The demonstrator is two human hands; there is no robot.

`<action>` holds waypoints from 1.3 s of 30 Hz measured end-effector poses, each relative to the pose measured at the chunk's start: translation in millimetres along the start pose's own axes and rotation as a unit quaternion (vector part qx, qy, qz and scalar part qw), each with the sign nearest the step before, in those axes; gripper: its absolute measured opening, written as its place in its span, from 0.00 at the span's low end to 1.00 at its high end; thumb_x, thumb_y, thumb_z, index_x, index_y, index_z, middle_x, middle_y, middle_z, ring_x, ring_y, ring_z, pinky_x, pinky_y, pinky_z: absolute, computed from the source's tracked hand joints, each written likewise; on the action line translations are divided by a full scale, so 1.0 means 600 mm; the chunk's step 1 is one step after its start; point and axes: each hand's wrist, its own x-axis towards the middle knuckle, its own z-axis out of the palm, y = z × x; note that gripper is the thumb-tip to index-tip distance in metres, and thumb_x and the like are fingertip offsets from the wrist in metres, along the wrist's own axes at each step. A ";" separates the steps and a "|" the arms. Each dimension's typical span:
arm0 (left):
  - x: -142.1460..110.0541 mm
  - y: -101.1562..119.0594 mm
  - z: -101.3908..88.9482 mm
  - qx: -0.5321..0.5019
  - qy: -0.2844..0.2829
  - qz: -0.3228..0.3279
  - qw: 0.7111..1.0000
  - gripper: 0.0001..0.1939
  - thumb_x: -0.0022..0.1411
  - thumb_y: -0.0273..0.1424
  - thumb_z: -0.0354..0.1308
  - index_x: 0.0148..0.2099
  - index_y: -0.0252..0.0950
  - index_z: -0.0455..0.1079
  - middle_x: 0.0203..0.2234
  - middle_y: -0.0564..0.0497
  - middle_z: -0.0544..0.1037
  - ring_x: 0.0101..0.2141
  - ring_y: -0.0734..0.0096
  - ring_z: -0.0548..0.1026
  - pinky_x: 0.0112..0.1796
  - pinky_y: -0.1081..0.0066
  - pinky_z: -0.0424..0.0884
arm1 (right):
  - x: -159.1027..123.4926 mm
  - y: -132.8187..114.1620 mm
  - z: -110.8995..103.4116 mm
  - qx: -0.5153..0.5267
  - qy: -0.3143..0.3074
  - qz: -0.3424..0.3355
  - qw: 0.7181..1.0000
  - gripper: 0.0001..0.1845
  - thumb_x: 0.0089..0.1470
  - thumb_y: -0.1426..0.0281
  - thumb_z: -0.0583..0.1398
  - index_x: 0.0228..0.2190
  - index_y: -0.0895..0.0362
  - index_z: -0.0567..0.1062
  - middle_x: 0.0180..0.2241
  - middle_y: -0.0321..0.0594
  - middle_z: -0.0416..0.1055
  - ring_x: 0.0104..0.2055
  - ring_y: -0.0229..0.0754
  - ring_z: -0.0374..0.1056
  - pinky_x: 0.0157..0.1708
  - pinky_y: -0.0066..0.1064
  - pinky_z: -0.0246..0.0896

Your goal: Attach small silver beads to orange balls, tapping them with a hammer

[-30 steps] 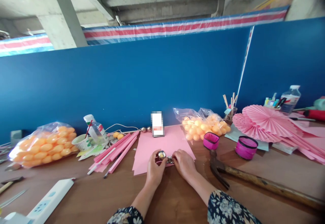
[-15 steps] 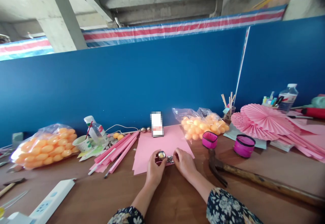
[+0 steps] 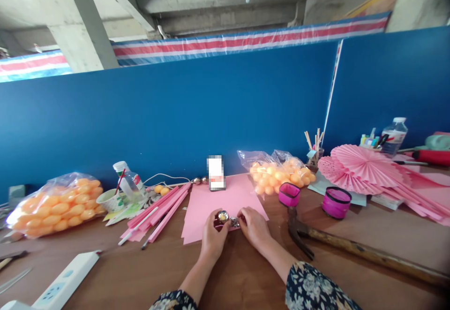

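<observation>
Over the near part of the pink paper [image 3: 207, 204], a shiny silver wristwatch [image 3: 222, 216] is held between my two hands, its round face showing a yellowish centre. My left hand [image 3: 213, 235] is closed around the round case, with thumb and fingers at its edges. My right hand [image 3: 252, 225] pinches the far end of the silver link band [image 3: 234, 222]; its fingertips partly hide that end. A phone [image 3: 216, 174] with a blurred screen stands upright at the back of the paper.
Bags of orange balls [image 3: 58, 204] lie at left and right. Pink strips [image 3: 158, 214] and a white power strip [image 3: 68, 282] are to the left. On the right are a hammer [image 3: 351, 244], magenta bands [image 3: 336, 203] and pink paper fans [image 3: 365, 167]. A blue partition [image 3: 176, 113] stands behind.
My hands keep almost the same hold on the wristwatch, with only slight finger movement. The whole view has shifted a little.
</observation>
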 end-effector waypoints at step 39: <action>0.010 -0.031 0.000 -0.005 0.025 0.014 1.000 0.24 0.50 0.24 0.56 0.51 0.36 0.62 0.44 0.43 0.67 0.40 0.67 0.71 0.42 0.66 0.69 | 0.006 -0.002 0.008 0.048 0.014 -0.071 0.996 0.08 0.53 0.73 0.54 0.33 0.55 0.72 0.34 0.40 0.67 0.37 0.41 0.62 0.39 0.32 0.56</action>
